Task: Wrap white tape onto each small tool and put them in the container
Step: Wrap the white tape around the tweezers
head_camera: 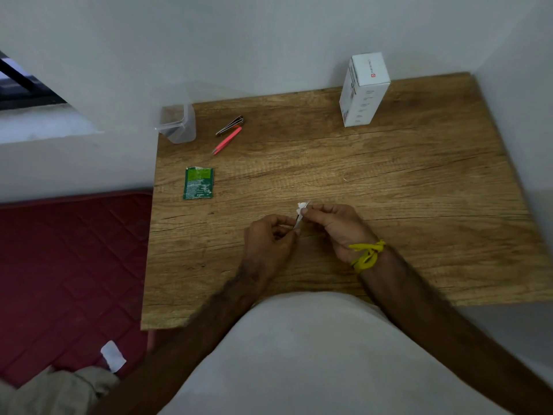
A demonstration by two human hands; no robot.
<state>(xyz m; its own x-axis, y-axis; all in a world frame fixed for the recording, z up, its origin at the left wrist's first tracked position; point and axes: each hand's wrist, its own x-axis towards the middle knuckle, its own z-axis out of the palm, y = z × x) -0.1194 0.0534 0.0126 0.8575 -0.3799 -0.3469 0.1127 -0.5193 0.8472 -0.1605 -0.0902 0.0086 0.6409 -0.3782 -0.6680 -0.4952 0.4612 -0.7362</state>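
Pinching a slim metal tool (298, 222) above the wooden table (389, 181) near its front edge, left hand (270, 238) grasping the lower end, right hand (338, 227) grasping the white tape (302, 206) bunched at its tip, clear container (177, 122) at the far-left corner, bare wood between.

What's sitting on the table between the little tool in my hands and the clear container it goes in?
The small metal tool is held near the table's front. On the line toward the clear container at the far left corner lie pink tweezers and nail clippers. They lie flat, so lifting over them should clear.
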